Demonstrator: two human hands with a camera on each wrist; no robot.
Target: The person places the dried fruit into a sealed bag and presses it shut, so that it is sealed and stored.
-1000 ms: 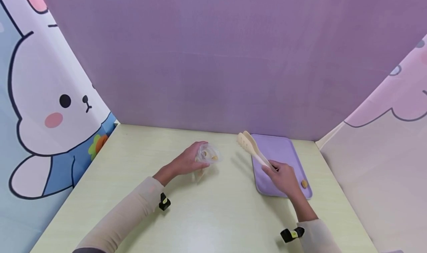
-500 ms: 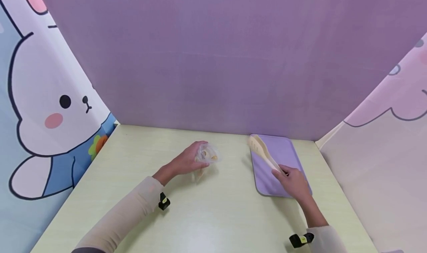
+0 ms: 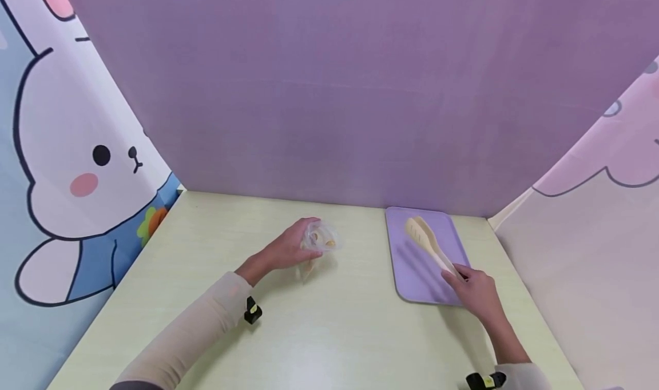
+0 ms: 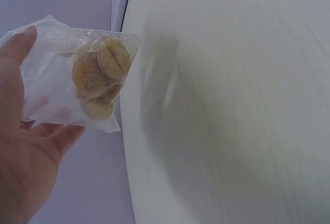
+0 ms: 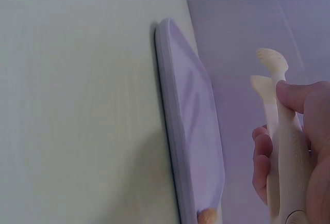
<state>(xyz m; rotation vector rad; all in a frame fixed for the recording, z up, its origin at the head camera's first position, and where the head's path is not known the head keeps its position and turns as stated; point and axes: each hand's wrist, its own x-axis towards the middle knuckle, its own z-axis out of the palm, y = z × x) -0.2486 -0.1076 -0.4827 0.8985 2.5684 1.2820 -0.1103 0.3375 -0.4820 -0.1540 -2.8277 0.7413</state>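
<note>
While your left hand stays put with its bag, your right hand has shifted to your right and closer to you over the last 1 second. The pale tongs in it have moved too: their tips were above the table, between the bag and the purple tray, and are now above the tray, clear of its surface. I take this to mean that the work in hand is now on the tray's side, with the bag kept ready in your other hand.

The bag is clear, thin plastic, held above the table, left of the tray and well apart from it. Its round mouth faces up toward you in the head view. Inside, the left wrist view shows brown lumps, at least 3, bunched together at the bottom. Whether the bag touches the table, I cannot tell.

The tray lies flat. It bears 1 brown piece at its near right corner, seen in the right wrist view; in the head view your right hand hides it.

Your left thumb and fingers are spread across the bag's width, holding it. Your right thumb and fingers grip the tongs' 2 arms, fairly narrow; the tips are slightly apart, with nothing between them.
</note>
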